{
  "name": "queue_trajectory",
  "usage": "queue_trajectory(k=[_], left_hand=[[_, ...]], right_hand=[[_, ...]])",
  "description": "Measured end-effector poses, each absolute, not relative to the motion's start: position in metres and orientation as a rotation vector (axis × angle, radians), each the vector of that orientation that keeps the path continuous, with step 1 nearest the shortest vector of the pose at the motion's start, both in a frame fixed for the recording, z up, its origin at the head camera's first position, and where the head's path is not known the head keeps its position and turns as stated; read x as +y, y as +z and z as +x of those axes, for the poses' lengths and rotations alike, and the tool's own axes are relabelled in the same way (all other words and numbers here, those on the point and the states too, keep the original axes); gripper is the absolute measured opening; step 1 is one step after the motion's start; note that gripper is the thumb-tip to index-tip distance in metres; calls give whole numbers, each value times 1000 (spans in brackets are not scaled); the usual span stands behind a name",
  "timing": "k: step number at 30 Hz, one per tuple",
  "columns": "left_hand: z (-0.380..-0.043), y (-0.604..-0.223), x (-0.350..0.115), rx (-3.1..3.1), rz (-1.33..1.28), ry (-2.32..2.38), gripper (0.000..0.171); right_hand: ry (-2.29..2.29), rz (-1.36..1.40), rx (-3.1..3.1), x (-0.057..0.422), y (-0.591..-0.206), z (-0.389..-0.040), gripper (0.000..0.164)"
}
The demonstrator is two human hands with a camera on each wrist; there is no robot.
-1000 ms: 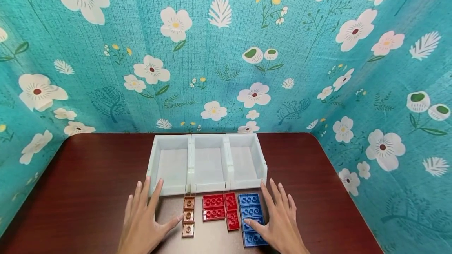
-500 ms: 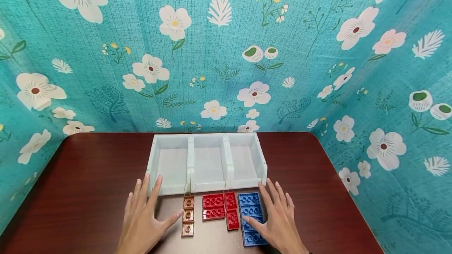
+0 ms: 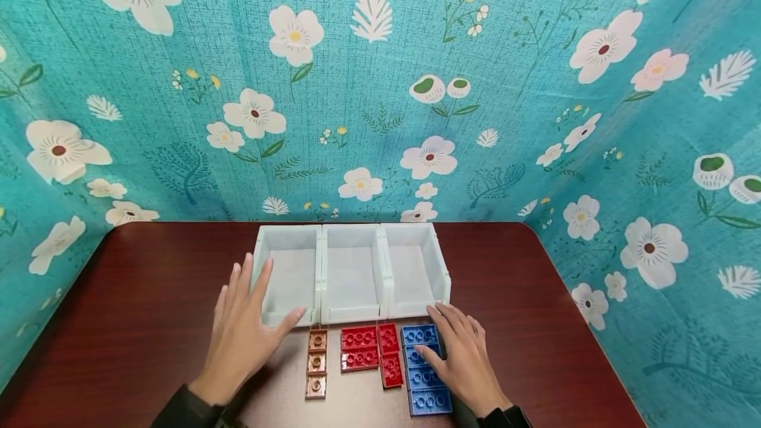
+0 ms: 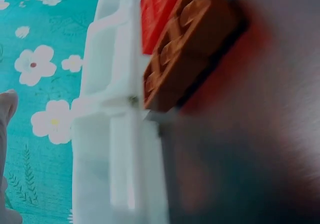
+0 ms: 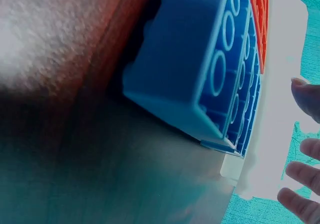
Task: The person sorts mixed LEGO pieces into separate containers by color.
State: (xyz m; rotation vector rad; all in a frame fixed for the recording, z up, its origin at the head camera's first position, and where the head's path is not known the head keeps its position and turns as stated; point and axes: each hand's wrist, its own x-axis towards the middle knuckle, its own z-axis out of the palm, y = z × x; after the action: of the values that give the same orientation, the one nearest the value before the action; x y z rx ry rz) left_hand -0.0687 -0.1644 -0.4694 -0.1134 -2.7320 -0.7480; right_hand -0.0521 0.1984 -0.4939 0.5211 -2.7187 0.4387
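Observation:
My left hand (image 3: 244, 322) is spread with straight fingers over the front of the left white bin (image 3: 291, 273), holding nothing. My right hand (image 3: 460, 352) hovers by the blue bricks (image 3: 429, 401), fingers relaxed, its thumb overlapping one of them in the head view. Several blue bricks lie hollow side up in a column. In the middle are red bricks (image 3: 359, 358), some lying crosswise and others lengthwise. A column of three small brown bricks (image 3: 317, 363) lies left of the red ones. The left wrist view shows the brown bricks (image 4: 175, 48) close up; the right wrist view shows the blue bricks (image 5: 175, 58).
Three white bins stand joined in a row at the table's back, the middle bin (image 3: 351, 276) and right bin (image 3: 411, 273) next to the left one. The dark red table (image 3: 160, 309) has a floral teal cloth (image 3: 368, 117) behind and beside it.
My left hand has moved forward and up, its thumb leaving the brown bricks for the bin's front wall. My right hand has shifted slightly forward and left, its fingers drawn closer together.

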Motion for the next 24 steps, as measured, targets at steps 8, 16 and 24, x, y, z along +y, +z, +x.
queue_trajectory(k=[8, 16, 24], left_hand=[[-116, -459, -167, -2726, -150, -791, 96], [-148, -464, -171, -2795, -143, -794, 95], [-158, -475, -175, -2803, -118, -781, 94]], right_hand=[[465, 552, -2721, 197, -497, -58, 54], [475, 594, -2811, 194, -496, -66, 40], [544, 585, -2953, 190, -492, -73, 38]])
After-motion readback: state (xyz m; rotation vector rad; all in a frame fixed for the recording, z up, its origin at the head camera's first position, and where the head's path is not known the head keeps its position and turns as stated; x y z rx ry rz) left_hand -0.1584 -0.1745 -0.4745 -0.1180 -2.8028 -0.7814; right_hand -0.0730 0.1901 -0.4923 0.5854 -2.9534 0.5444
